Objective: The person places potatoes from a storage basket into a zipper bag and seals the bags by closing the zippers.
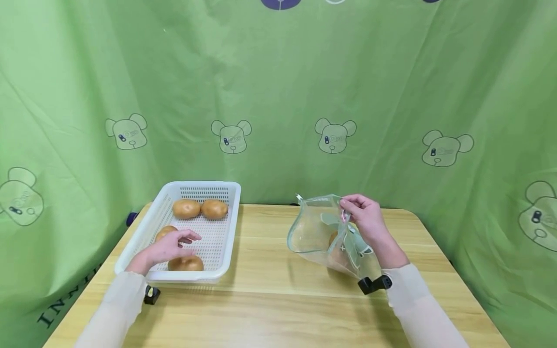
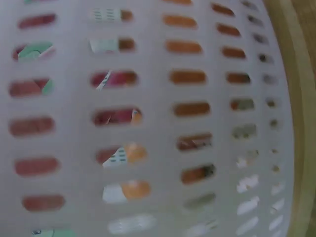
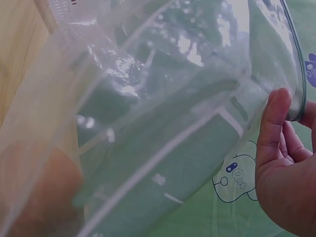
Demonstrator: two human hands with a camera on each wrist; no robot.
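Note:
My left hand point(image 1: 169, 245) reaches over the white plastic basket point(image 1: 237, 212), its fingers apart and holding nothing. Below it lies a brown potato point(image 1: 186, 263) at the near wall; another potato point(image 1: 165, 232) shows partly behind the hand. Two more, a potato point(image 1: 186, 209) and its neighbour point(image 1: 214, 209), lie at the far end. On the right, my right hand point(image 1: 367, 217) pinches the top edge of a clear zip bag point(image 1: 311, 227) between thumb and fingers. The bag's mouth gapes toward the left. Inside it a potato point(image 3: 39, 182) shows through the plastic in the right wrist view.
Both basket and bag are on a wooden table point(image 1: 261, 309). A green curtain point(image 1: 278, 96) with bear-head prints hangs behind and at both sides. The slotted basket wall point(image 2: 158, 98) fills most of the left wrist view, close to the camera.

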